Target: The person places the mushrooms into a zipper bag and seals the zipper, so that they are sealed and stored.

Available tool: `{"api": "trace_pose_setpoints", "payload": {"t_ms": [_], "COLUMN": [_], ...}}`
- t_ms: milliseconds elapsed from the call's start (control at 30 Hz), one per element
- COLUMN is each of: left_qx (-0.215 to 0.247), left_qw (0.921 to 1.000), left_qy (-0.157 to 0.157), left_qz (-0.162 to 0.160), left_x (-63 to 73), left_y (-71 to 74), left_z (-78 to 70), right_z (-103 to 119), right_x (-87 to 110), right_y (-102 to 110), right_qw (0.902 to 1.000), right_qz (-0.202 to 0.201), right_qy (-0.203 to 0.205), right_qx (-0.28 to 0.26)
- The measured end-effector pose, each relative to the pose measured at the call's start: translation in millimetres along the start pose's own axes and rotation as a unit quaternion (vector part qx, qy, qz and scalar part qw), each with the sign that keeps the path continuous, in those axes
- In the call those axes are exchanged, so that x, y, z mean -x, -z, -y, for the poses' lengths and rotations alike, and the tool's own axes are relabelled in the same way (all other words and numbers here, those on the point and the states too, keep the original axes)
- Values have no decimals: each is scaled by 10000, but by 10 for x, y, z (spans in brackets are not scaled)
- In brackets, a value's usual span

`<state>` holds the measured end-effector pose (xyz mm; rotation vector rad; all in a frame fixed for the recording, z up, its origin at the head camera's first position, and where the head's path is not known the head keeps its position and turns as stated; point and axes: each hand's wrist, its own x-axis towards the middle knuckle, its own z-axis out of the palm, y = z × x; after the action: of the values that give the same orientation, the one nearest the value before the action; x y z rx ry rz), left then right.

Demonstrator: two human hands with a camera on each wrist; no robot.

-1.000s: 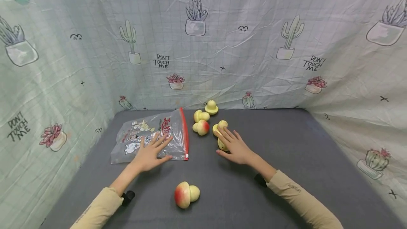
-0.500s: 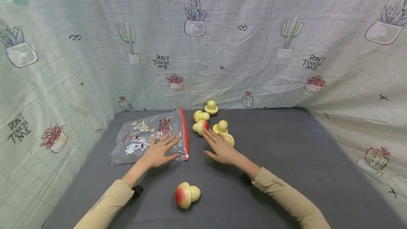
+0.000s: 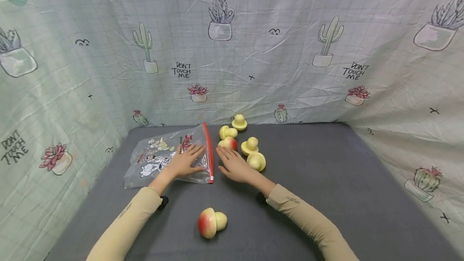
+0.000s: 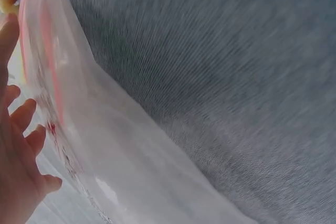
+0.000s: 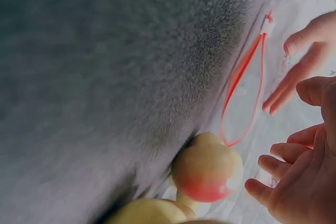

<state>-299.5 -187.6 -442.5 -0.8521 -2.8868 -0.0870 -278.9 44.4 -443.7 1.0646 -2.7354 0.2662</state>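
A clear plastic zip bag [image 3: 135, 172] with cartoon prints lies flat on the left, its red zip [image 3: 209, 152] facing right. Over its right half is my left hand [image 3: 184, 162], fingers spread. My right hand [image 3: 235, 167], fingers straight, is just right of the zip and holds nothing. In the head view its fingertips overlap a red-and-yellow toy mushroom [image 3: 230, 142]. The right wrist view shows the zip's red strips [image 5: 244, 72] parted in a loop, with a white slider [image 5: 267, 25] at one end. Fingers [image 4: 23, 116] of my left hand appear beside the bag in the left wrist view.
Several yellow toy mushrooms [image 3: 256, 161] stand or lie beyond and right of my right hand. Another red-and-yellow mushroom [image 3: 208, 223] lies on its side near the front of the dark grey table [image 3: 326, 180]. A patterned curtain [image 3: 253, 51] hangs along the back and sides.
My right hand has moved left, from over the yellow mushrooms to beside the zip. My left hand has shifted right and slightly farther away across the bag.
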Motion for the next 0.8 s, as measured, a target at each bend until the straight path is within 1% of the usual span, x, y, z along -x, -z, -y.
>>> {"api": "trace_pose_setpoints", "payload": {"t_ms": [100,233,400,467,533,633,800], "left_qx": [27,-41,-210,-338,-427,-583,-849], "left_qw": [10000,9997,9993,9987,9980,9968,9948], "left_qy": [-66,-187,-295,-388,-462,-551,-555], "left_qz": [54,165,107,40,50,14,-43], "left_x": [-40,-63,-71,-77,-76,-69,-70], "left_y": [-8,-54,-101,-121,-143,-189,-211], "left_z": [40,70,76,81,82,81,70], "right_z": [12,17,-1,-9,-12,-1,21], "right_x": [-75,-145,-211,-232,-252,-276,-318], "right_y": [-48,-89,-123,-134,-153,-182,-205], "right_qw": [9999,9994,9983,9979,9971,9947,9868], "right_qz": [69,190,328,362,436,653,1182], "right_qy": [3,-60,-126,-111,-118,-174,-251], "right_qx": [127,285,467,527,608,779,1075]}}
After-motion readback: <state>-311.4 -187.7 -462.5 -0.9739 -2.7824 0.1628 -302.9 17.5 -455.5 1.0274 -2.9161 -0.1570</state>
